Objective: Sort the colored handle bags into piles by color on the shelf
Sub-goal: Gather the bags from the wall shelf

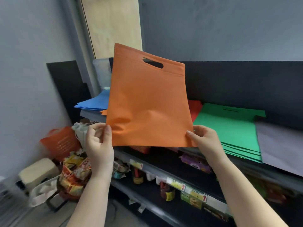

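Two hands on one orange bag [147, 102], upright, above the shelf [164, 163]: my left hand [100, 145] pinches its seven o'clock corner, my right hand [205, 141] its five o'clock corner. Risk: limp fabric folding over, landing on the green pile [237, 128] at three o'clock. Orange edges peek at nine o'clock, below the blue pile [93, 104]; room there looks tight.

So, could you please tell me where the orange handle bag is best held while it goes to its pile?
Probably by its two bottom corners, from below, as now: the left hand and right hand each pinch a corner of the orange handle bag, which keeps the limp fabric spread flat with its cut-out handle at the top, away from the person.
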### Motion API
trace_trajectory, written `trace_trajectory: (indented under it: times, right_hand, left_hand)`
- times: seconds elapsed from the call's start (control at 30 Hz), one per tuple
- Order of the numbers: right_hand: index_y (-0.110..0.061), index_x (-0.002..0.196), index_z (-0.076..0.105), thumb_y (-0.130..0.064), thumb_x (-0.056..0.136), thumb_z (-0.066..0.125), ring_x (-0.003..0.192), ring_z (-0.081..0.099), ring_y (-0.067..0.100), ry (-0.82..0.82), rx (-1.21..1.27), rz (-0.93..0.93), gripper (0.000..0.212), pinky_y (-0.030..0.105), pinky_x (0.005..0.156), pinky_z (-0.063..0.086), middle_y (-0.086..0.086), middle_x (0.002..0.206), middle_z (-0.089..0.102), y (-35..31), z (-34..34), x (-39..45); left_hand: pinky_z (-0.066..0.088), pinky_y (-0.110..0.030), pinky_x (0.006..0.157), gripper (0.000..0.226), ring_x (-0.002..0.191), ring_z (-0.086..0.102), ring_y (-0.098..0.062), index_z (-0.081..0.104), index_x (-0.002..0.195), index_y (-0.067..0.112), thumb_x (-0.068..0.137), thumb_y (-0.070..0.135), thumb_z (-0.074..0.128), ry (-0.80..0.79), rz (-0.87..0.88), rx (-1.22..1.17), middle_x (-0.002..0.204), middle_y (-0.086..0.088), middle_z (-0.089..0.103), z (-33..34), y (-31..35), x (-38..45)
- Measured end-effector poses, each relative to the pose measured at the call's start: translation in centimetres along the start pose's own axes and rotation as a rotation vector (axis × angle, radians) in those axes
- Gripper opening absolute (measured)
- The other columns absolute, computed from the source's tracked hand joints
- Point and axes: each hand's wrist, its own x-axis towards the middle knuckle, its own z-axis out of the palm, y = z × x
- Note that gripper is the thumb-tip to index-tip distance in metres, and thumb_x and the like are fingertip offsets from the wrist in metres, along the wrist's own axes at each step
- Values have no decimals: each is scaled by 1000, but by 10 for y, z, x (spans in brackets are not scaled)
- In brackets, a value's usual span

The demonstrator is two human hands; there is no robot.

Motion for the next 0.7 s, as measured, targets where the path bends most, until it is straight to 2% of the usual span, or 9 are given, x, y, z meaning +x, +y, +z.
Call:
trace_trajectory:
  times: [0.07,0.17,0.27,0.4,0.5,0.6,0.7]
  right_hand:
    - [-18,90,68,-11,85,68,74,63,5,14,43,-22,8,16,63,48,-7,83,70,-5,30,8]
    - [-25,79,66,-7,84,69,72,64,13,17,65,-69,19,26,67,51,-3,80,70,-13,74,16]
    - [-25,79,66,-9,83,70,71,63,13,30,40,-128,17,29,64,49,-3,79,70,-15,108,25]
    - [-26,78,64,-12,84,70,69,61,9,25,-77,-182,16,20,59,43,-7,75,67,-11,145,40]
    - [-30,75,61,-12,84,69,68,60,1,26,-155,-213,22,13,56,41,-12,73,65,-11,168,60]
    - [-29,74,59,-11,85,69,69,57,0,56,-213,-252,23,12,56,39,-14,72,61,-11,188,84]
    - [-19,80,62,-11,85,69,69,55,1,71,-283,-256,12,16,57,38,-12,72,60,-6,207,112]
  left_hand:
    - [44,-7,73,18,79,59,8,52,87,31,94,15,56,-7,4,3,87,6,61,-20,-12,20]
    - [45,-8,75,18,81,60,6,53,87,30,93,14,57,-36,28,60,88,2,63,-45,-33,55]
    - [44,-7,74,18,81,60,4,52,86,29,92,12,58,-47,35,135,87,2,63,-62,-57,83]
    - [42,-3,71,17,85,60,-1,52,86,27,92,14,59,-26,43,227,84,8,63,-72,-86,113]
    - [44,-6,71,7,85,61,-4,54,90,19,92,15,58,-46,54,271,87,2,64,-71,-110,138]
    - [42,-2,70,5,83,58,3,54,91,16,92,14,59,-70,78,321,85,6,62,-61,-131,164]
    - [42,-2,67,6,78,57,6,54,91,15,91,14,60,-98,87,351,81,12,59,-46,-154,194]
